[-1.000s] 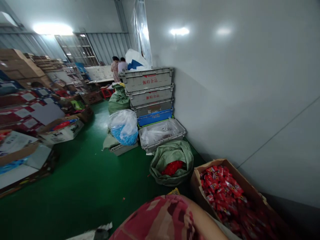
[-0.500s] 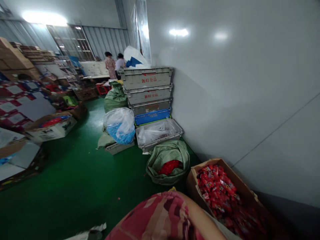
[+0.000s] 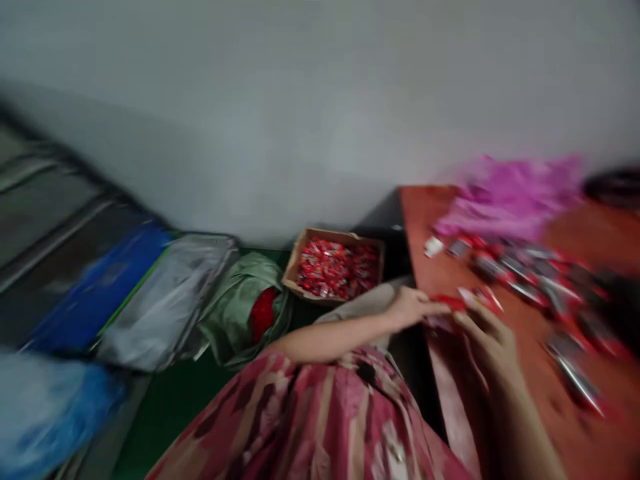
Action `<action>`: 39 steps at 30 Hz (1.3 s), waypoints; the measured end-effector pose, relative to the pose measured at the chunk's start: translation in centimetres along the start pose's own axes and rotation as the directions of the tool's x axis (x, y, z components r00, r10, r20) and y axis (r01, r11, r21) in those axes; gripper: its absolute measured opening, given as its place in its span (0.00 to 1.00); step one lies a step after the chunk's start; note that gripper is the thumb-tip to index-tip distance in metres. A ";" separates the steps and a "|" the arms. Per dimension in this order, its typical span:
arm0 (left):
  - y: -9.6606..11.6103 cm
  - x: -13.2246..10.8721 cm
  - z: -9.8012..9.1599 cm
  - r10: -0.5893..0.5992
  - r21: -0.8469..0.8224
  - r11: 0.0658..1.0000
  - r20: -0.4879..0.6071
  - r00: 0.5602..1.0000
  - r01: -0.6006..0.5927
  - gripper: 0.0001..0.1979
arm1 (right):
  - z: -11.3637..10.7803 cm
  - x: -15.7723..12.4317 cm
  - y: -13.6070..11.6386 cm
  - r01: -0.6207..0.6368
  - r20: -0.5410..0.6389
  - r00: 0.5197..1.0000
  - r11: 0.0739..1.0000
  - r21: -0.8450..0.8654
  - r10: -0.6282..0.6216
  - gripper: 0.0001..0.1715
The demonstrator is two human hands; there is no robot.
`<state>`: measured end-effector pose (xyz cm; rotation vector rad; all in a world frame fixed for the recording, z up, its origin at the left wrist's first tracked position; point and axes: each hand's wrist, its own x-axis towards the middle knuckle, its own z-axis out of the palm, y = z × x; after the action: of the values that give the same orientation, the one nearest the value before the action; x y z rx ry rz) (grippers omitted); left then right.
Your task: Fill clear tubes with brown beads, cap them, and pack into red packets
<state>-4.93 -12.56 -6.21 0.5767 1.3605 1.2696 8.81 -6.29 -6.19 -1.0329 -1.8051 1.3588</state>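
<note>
Over the near edge of a reddish table (image 3: pixel 505 413), both my hands meet at a small red wrapped packet (image 3: pixel 450 303). My left hand (image 3: pixel 411 309) reaches across from the left, its fingers pinched on the packet's left end. My right hand (image 3: pixel 493 340) grips the other end between thumb and fingers. Blur hides the packet's details. Right beside it a red-and-white wrapper (image 3: pixel 486 298) lies on the table. Beyond my right hand lie several red and dark silvery packets (image 3: pixel 523 273) in a loose heap.
A pink plastic bag (image 3: pixel 520 193) lies at the table's back. On the floor, a cardboard box (image 3: pixel 300 293) holds many red packets, beside a green woven sack (image 3: pixel 230 300) with red contents. Stacked crates (image 3: pixel 65 233) and a blue-white bag (image 3: pixel 45 413) stand left. A grey wall rises behind.
The view has swung right, from the wider workroom with people to the wall and the reddish table. Both hands and the red packet now show; earlier only a forearm was visible.
</note>
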 end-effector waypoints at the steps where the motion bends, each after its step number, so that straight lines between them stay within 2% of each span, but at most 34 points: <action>1: -0.3 0.7 0.1 0.023 -0.015 1.000 0.029 0.999 -0.022 0.21 | -0.6 -0.3 0.3 -0.042 -0.074 0.996 0.998 0.048 0.045 0.16; 4: -0.5 3.0 0.5 0.048 -0.096 0.995 0.131 0.990 -0.035 0.22 | -1.6 0.4 0.3 -0.058 -0.069 0.995 0.971 0.232 0.076 0.18; 7: 0.0 3.9 1.7 0.043 -0.150 0.989 0.204 0.978 -0.013 0.21 | -2.9 0.8 -0.7 -0.083 -0.061 0.993 0.971 0.223 0.099 0.19; 10: 0.1 3.7 3.1 0.025 -0.152 0.988 0.264 0.964 0.016 0.20 | -3.9 -0.7 -1.6 -0.102 -0.026 0.994 0.978 0.181 0.109 0.18; 13: -0.5 3.4 4.3 0.032 -0.116 0.993 0.277 0.960 0.001 0.19 | -4.3 -2.5 -1.3 -0.137 -0.120 0.977 0.953 0.269 0.175 0.17; 15: -1.0 3.2 4.9 0.049 -0.111 0.994 0.289 0.956 -0.017 0.19 | -4.4 -3.3 -0.5 -0.154 -0.208 0.948 0.918 0.364 0.242 0.16; 18: -1.5 2.9 5.4 -0.005 -0.124 0.991 0.394 0.919 0.058 0.18 | -4.7 -4.0 0.4 -0.145 -0.331 0.899 0.908 0.393 0.286 0.16; 20: -1.4 2.8 5.5 -0.076 -0.117 0.982 0.481 0.873 0.150 0.19 | -5.2 -4.5 0.8 -0.149 -0.380 0.883 0.933 0.327 0.274 0.17; 22: -1.0 2.9 5.5 -0.112 -0.104 0.976 0.513 0.851 0.192 0.19 | -6.3 -5.2 1.0 -0.176 -0.409 0.881 0.968 0.181 0.237 0.17; 24: -0.5 3.2 5.5 -0.114 -0.101 0.977 0.499 0.859 0.188 0.19 | -8.1 -5.8 1.3 -0.215 -0.485 0.862 0.973 -0.084 0.148 0.17; 25: -0.3 3.3 5.6 -0.113 -0.101 0.978 0.486 0.866 0.184 0.19 | -9.2 -6.0 1.5 -0.250 -0.532 0.843 0.934 -0.254 0.081 0.17; 27: 0.1 3.7 5.8 -0.123 -0.109 0.976 0.451 0.884 0.191 0.20 | -11.4 -5.8 2.1 -0.358 -0.586 0.808 0.744 -0.564 -0.055 0.18; 28: 0.3 3.9 5.9 -0.135 -0.114 0.973 0.433 0.891 0.203 0.21 | -12.3 -5.6 2.4 -0.402 -0.573 0.814 0.620 -0.674 -0.095 0.18; 30: 0.5 4.1 6.2 -0.156 -0.142 0.963 0.402 0.902 0.229 0.21 | -13.6 -4.8 3.1 -0.383 -0.459 0.884 0.419 -0.823 -0.094 0.20; 32: 0.7 4.4 6.4 -0.168 -0.180 0.951 0.384 0.908 0.252 0.22 | -14.0 -4.2 3.7 -0.197 -0.229 0.972 0.352 -0.915 -0.053 0.20; 34: 0.8 4.7 6.4 -0.177 -0.218 0.938 0.373 0.911 0.272 0.22 | -13.7 -4.3 4.0 0.028 0.004 0.998 0.388 -0.921 -0.061 0.23; 35: 0.9 4.9 6.4 -0.182 -0.233 0.932 0.363 0.914 0.279 0.22 | -13.4 -4.6 4.1 0.087 0.051 0.994 0.420 -0.903 -0.096 0.24; 36: 0.9 5.1 6.4 -0.187 -0.248 0.926 0.351 0.917 0.284 0.22 | -13.0 -5.0 4.1 0.093 0.031 0.990 0.457 -0.884 -0.141 0.24; 37: 1.0 5.3 6.4 -0.186 -0.264 0.922 0.341 0.922 0.284 0.22 | -12.7 -5.6 4.1 0.041 -0.057 0.982 0.499 -0.865 -0.179 0.22; 38: 1.1 5.5 6.5 -0.183 -0.281 0.917 0.332 0.925 0.282 0.22 | -12.3 -6.1 3.9 -0.064 -0.200 0.961 0.548 -0.834 -0.193 0.20; 39: 1.1 5.7 6.6 -0.181 -0.298 0.912 0.327 0.928 0.283 0.22 | -11.9 -6.5 3.7 -0.199 -0.365 0.915 0.596 -0.778 -0.170 0.20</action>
<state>-0.65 -4.84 -5.99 0.3298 0.9046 1.1365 22.85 -5.97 -6.93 -1.6395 -2.0812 0.1721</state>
